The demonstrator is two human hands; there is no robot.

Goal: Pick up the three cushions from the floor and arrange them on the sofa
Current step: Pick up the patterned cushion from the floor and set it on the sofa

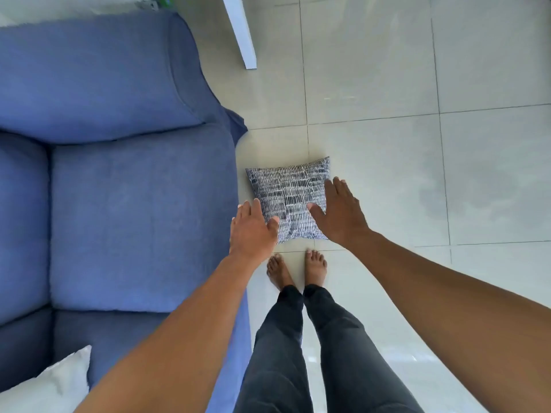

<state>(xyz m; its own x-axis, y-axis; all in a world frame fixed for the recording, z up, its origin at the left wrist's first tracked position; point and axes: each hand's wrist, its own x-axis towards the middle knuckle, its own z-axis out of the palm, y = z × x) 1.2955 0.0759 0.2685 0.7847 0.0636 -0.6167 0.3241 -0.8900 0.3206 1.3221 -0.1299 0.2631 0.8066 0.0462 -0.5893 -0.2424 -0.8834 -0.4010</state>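
cushion: a black-and-white patterned cushion point(290, 196) lies flat on the pale tiled floor point(387, 144), just beside the front edge of the blue sofa point(134, 204) and directly ahead of the person's bare feet point(296, 269)
cushion axis: close to square, its slightly longer side running left to right across the view; turned a little, so the top right corner points up and away toward the open floor and the bottom right corner sits near the right wrist
pattern: rows of short dark dashes run roughly parallel to the longer side
left hand: the left hand point(252, 231) reaches forward and down, palm down, fingers spread and loosely extended, thumb over the cushion's lower left edge; holding nothing
right hand: the right hand point(340, 213) is stretched out palm down over the cushion's right side, fingers straight and splayed, thumb angled inward across the fabric; nothing gripped, and whether it touches the fabric cannot be told
arms: both bare forearms extend from the lower frame and converge on the cushion, one to each side of it
sofa: seat and back cushions fill the left of the view; a white cushion point(56, 383) rests on the seat at the lower left corner
background: a white table leg point(243, 34) stands on the tiles beyond the sofa arm
legs: dark trousers, feet side by side just short of the cushion's near edge
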